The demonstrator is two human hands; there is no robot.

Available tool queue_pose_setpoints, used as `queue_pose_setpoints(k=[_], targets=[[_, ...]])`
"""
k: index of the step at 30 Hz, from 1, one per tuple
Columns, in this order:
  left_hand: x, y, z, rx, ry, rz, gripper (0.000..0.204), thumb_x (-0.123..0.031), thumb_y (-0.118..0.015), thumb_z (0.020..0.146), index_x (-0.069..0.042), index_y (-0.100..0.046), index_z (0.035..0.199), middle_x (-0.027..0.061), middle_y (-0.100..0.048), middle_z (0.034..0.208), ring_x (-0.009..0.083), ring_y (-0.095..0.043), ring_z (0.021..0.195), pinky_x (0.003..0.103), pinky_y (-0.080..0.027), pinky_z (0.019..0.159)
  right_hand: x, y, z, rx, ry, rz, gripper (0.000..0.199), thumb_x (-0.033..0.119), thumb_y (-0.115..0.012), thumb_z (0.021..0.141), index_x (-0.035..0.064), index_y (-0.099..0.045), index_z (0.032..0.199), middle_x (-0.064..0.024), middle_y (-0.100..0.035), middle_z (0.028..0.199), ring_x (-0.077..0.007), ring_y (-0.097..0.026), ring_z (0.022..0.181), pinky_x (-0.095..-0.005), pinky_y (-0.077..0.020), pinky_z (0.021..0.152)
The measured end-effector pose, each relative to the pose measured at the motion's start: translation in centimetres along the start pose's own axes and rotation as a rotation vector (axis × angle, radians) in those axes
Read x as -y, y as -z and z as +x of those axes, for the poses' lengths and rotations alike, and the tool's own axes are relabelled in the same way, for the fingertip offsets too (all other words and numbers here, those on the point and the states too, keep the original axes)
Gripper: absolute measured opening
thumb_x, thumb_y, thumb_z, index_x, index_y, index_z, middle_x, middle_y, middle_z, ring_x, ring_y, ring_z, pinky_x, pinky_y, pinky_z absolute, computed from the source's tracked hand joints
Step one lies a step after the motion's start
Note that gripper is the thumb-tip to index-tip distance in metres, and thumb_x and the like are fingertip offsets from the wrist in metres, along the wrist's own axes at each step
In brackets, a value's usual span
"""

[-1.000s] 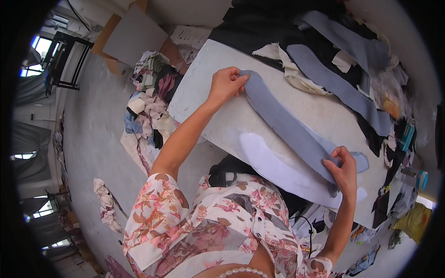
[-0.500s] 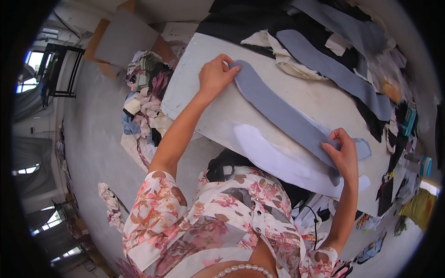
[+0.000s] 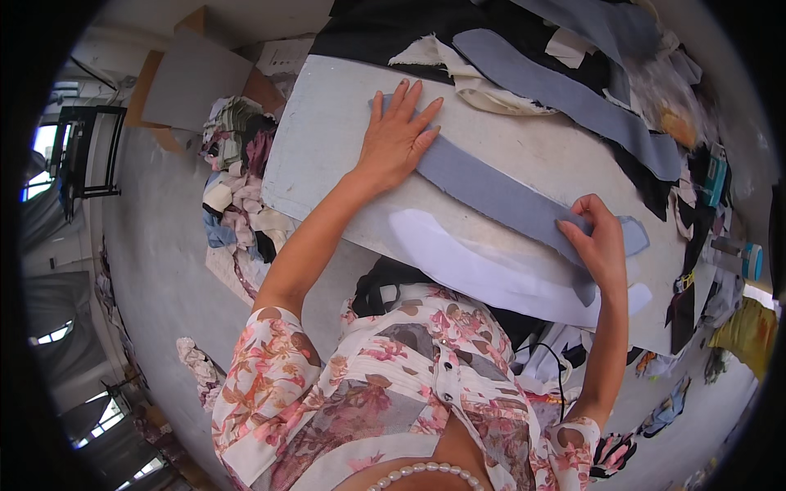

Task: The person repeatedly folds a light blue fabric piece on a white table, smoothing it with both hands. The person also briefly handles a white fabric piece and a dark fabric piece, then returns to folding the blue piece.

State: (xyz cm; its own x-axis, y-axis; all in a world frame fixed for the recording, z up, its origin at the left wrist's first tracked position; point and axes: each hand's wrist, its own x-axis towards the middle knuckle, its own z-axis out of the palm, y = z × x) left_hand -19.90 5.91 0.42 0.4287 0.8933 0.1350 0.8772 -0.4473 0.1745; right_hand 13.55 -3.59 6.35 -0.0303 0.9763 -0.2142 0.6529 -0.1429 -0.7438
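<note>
The left hand (image 3: 397, 135) lies open, palm flat, pressing one end of a long grey-blue fabric strip (image 3: 499, 196) onto the tabletop (image 3: 327, 139). The right hand (image 3: 598, 241) pinches the strip's other end near the tabletop's near edge. Just beside the strip, nearer the person, lies a curved white fabric piece (image 3: 483, 274). Farther back sits another grey strip (image 3: 565, 94) over black cloth (image 3: 385, 33). Fabric scraps (image 3: 237, 180) pile on the floor at the left.
</note>
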Motion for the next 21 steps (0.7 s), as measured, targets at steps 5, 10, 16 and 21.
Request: queue_pose_setpoints(k=[5,10,16,21], targets=[[0.4,0.3,0.1,-0.023,0.004,0.007,0.05,-0.041,-0.038,0.102,-0.021,-0.041,0.148,0.0123,-0.023,0.158,0.029,-0.013,0.149,0.053,-0.004,0.119,0.0,-1.0,0.6,-0.022,-0.018,-0.011,0.027,0.011,-0.075,0.076,0.0051,-0.055,0.095,-0.016,-0.067,0.078,-0.0257,-0.062,0.067,-0.0329,-0.0463,0.064],[-3.8,1.5,0.3,-0.064,-0.108,0.069,0.052,-0.04,-0.041,0.1,-0.022,-0.038,0.149,0.0106,-0.019,0.16,0.0285,-0.012,0.149,0.054,-0.003,0.119,-0.7,-1.4,0.6,-0.059,0.022,-0.083,0.029,0.011,-0.075,0.077,0.0059,-0.055,0.097,-0.0151,-0.068,0.078,-0.0266,-0.063,0.07,-0.0337,-0.0473,0.066],[-7.7,-0.3,0.6,0.152,-0.315,-0.037,0.054,-0.041,-0.045,0.099,-0.023,-0.037,0.149,0.0092,-0.021,0.16,0.024,-0.014,0.149,0.052,0.0,0.12,-0.8,-0.6,0.2,-0.048,0.027,-0.11,0.03,0.01,-0.074,0.076,0.0064,-0.056,0.099,-0.0095,-0.065,0.073,-0.0194,-0.058,0.065,-0.0312,-0.0453,0.063],[-7.5,-0.5,0.7,0.16,-0.311,-0.032,0.053,-0.041,-0.043,0.099,-0.023,-0.037,0.149,0.0085,-0.022,0.159,0.0235,-0.014,0.149,0.051,0.001,0.121,-1.1,1.3,-0.6,-0.043,-0.031,-0.073,0.032,0.01,-0.075,0.075,0.008,-0.057,0.101,-0.0088,-0.06,0.07,-0.025,-0.058,0.065,-0.0356,-0.0449,0.062]])
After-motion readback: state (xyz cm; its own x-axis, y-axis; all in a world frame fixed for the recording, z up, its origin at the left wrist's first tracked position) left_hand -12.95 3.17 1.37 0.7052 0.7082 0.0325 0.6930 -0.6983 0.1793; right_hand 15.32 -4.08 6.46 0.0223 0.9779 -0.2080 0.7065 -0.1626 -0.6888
